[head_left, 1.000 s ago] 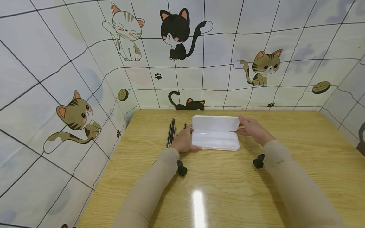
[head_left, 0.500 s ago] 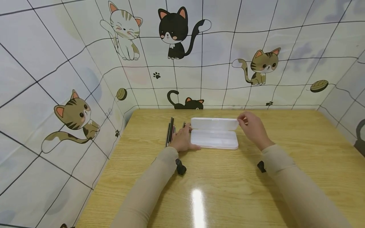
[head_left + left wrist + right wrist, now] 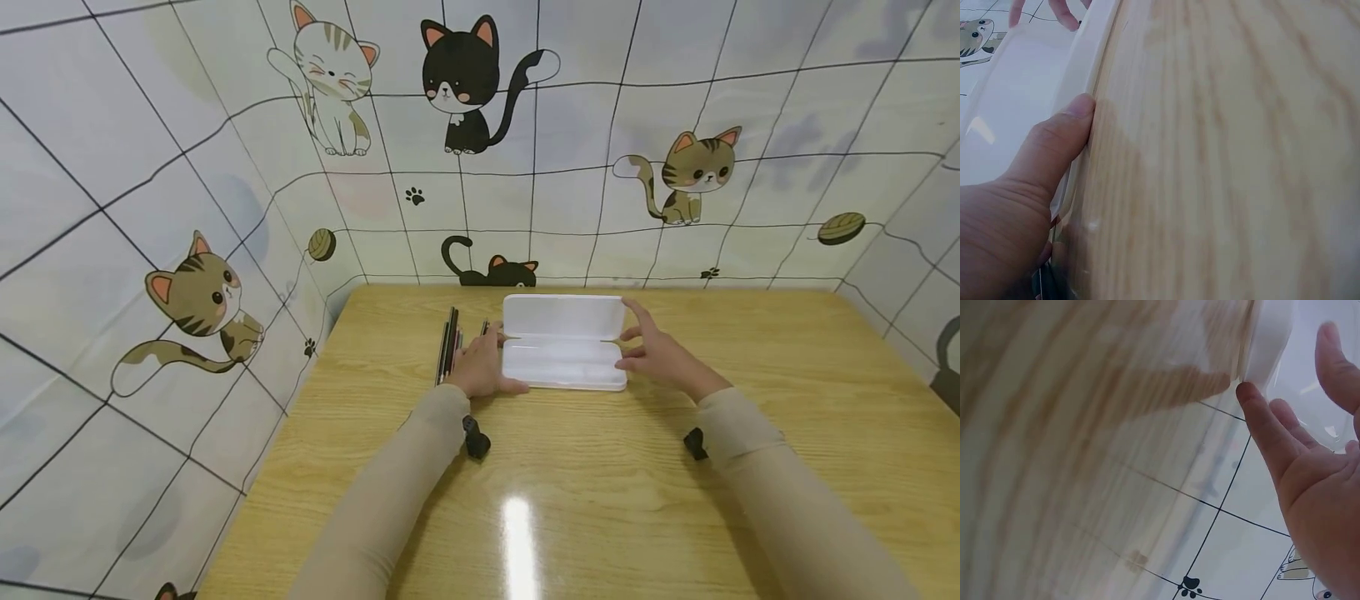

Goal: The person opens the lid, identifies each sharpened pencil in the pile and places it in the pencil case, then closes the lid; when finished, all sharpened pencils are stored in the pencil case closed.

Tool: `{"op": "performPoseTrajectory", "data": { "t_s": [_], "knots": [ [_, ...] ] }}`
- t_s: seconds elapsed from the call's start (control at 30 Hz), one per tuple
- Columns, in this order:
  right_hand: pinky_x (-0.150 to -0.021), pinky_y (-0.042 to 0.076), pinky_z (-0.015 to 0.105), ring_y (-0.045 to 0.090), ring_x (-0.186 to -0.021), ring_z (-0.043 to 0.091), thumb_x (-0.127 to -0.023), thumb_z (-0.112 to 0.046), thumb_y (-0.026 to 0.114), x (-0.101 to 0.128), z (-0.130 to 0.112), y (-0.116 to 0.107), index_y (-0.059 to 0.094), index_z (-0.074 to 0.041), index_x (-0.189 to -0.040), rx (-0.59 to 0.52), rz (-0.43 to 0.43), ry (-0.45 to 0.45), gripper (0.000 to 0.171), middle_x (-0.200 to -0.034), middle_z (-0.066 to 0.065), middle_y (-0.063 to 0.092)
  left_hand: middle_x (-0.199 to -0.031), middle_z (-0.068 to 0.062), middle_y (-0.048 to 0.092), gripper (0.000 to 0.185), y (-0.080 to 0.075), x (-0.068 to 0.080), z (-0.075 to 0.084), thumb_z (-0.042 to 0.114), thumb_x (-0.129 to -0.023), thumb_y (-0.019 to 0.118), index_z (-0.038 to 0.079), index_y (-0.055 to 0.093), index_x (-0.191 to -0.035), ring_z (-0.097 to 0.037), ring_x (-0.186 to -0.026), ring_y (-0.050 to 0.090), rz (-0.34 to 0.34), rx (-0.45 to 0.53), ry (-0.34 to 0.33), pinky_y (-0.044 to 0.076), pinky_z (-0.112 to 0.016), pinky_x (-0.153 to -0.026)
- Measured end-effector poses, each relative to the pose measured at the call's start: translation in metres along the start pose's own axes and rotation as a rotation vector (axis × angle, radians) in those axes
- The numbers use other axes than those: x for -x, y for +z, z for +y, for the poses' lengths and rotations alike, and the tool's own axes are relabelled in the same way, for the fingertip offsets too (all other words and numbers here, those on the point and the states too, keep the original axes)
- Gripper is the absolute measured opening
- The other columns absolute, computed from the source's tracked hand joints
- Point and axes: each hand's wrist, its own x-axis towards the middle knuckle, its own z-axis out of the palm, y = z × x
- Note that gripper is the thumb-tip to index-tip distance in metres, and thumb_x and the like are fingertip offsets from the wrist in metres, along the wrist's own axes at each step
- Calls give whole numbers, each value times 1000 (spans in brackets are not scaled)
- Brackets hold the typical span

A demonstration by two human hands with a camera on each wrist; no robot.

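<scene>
A white plastic case [image 3: 562, 375] lies open on the wooden table [image 3: 615, 500], its lid [image 3: 562, 317] tipped up behind the base. My left hand [image 3: 486, 367] rests at the case's left end. In the left wrist view its thumb [image 3: 1054, 147] presses straight along the case's front wall [image 3: 1088, 59]. My right hand [image 3: 639, 346] is at the case's right end with fingers spread and straight. In the right wrist view the fingers [image 3: 1266, 434] reach the case's corner [image 3: 1269, 344]. Several dark pencils [image 3: 448, 350] lie left of the case, partly under my left hand.
Cat-patterned panels [image 3: 225, 208] wall in the table at the left, back and right. A glare spot [image 3: 521, 512] shines on the wood near me. Small black wrist cameras [image 3: 476, 440] hang under both sleeves.
Half a second ago my right hand pinched the lid's right corner; now it has let go and spreads beside the case's right end. The lid stands further open. The left hand stayed.
</scene>
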Motion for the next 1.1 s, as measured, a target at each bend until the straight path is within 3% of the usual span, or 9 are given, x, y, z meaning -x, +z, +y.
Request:
{"op": "performPoseTrajectory", "data": {
  "t_s": [0.17, 0.3, 0.53, 0.7, 0.87, 0.93, 1.1],
  "knots": [
    [-100, 45, 63, 52, -125, 53, -86, -3, 80, 2, -1, -2, -19, -29, -159, -74, -74, -3, 126, -141, 36, 43, -144, 2, 54, 132, -1, -1, 1, 67, -59, 90, 17, 20, -159, -23, -132, 48, 17, -6, 0, 32, -55, -107],
    [-102, 42, 64, 51, -125, 52, -83, -8, 84, 1, -3, -2, -24, -26, -158, -37, -83, 1, 133, -141, 36, 45, -144, 2, 54, 132, -3, -2, 2, 67, -59, 90, 17, 21, -159, -23, -131, 49, 16, -10, -1, 34, -55, -106],
    [-102, 42, 64, 53, -124, 50, -83, -9, 85, -1, 0, 2, -28, -29, -156, 1, -86, 18, 137, -138, 32, 46, -146, 5, 52, 133, -13, 0, 8, 67, -60, 89, 16, 18, -160, -23, -132, 48, -66, -21, -10, 27, -63, -107],
    [-102, 42, 64, 54, -123, 50, -82, -11, 86, 0, 0, 2, -30, -25, -156, 19, -111, 18, 138, -137, 31, 46, -151, 1, 48, 118, -27, 5, 11, 57, -73, 87, 13, 20, -160, -25, -140, 41, -149, -3, 14, 20, -68, -111],
    [-103, 41, 64, 53, -124, 51, -83, -10, 85, 2, -5, -2, -30, -20, -155, 14, -134, 24, 136, -139, 31, 44, -166, -16, 23, 92, -46, 10, 9, 51, -92, 71, 11, 24, -161, -37, -152, 19, -181, 35, 38, 14, -72, -114],
    [-104, 40, 65, 52, -125, 51, -83, -10, 85, 2, -7, -2, -31, -20, -155, 7, -138, 29, 136, -140, 31, 43, -167, -19, 14, 91, -50, 10, 6, 56, -94, 67, 13, 24, -161, -39, -153, 13, -186, 18, 43, 14, -71, -115],
    [-106, 37, 65, 51, -126, 50, -85, -10, 84, 3, -4, 0, -31, -22, -155, 12, -140, 44, 135, -144, 30, 42, -166, -16, 21, 96, -56, 10, -2, 62, -91, 66, 11, 25, -161, -36, -153, 19, -198, -6, 67, 19, -69, -115]
  ]
}}
